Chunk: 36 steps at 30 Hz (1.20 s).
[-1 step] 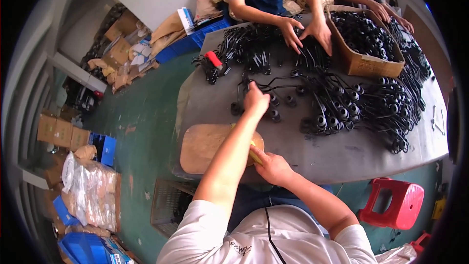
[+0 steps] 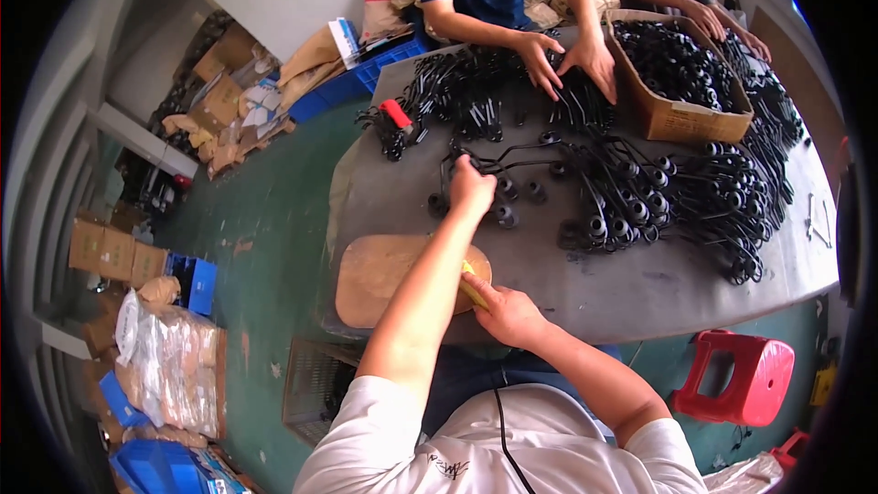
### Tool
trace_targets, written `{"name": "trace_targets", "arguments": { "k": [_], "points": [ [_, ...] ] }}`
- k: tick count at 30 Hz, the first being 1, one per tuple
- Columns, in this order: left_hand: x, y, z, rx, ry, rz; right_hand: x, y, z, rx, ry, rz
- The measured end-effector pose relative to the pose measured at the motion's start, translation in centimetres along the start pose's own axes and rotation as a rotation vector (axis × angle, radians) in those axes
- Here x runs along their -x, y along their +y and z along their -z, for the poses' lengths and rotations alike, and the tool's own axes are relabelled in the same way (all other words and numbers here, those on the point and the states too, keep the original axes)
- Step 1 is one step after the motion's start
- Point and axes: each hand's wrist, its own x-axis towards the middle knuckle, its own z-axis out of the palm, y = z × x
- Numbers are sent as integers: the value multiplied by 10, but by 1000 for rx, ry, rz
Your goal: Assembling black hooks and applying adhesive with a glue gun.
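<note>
My left hand [image 2: 472, 187] lay among black metal parts [image 2: 640, 197] on the grey table [image 2: 640, 284]. My right hand [image 2: 508, 315] held something yellow [image 2: 473, 288] over a tan wooden board [image 2: 380, 276]. At four o'clock stood a red stool [image 2: 743, 377].

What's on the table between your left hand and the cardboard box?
In the head view, loose black metal parts lie across the grey table between the left hand and the cardboard box. No bare stretch there.

matt black metal parts [image 2: 640, 192], wooden board [image 2: 384, 279]
</note>
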Motion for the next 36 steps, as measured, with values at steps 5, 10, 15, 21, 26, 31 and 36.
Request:
{"name": "trace_targets", "arguments": {
  "k": [5, 10, 15, 21, 26, 31, 36],
  "points": [
    [-6, -9, 21, 833, -90, 144, 1, 7, -3, 45, -4, -58],
    [37, 0, 118, 992, -303, -20, 7, 1, -2, 20, 41, 50],
    [99, -14, 185, 1026, -205, -14, 37, -7, 14, -435, -92, -292],
    [131, -47, 191, 899, -483, -80, 59, -30, 26, -564, 116, -291],
    [130, -62, 185, 579, -277, -170, 38, -81, 51, -350, 320, -93],
    [124, -76, 183, 277, -106, -281, -2, -72, 24, -46, 315, 77],
    [120, -77, 188, 245, -177, -220, -20, -27, -6, 98, 5, -6]
  ]
}}
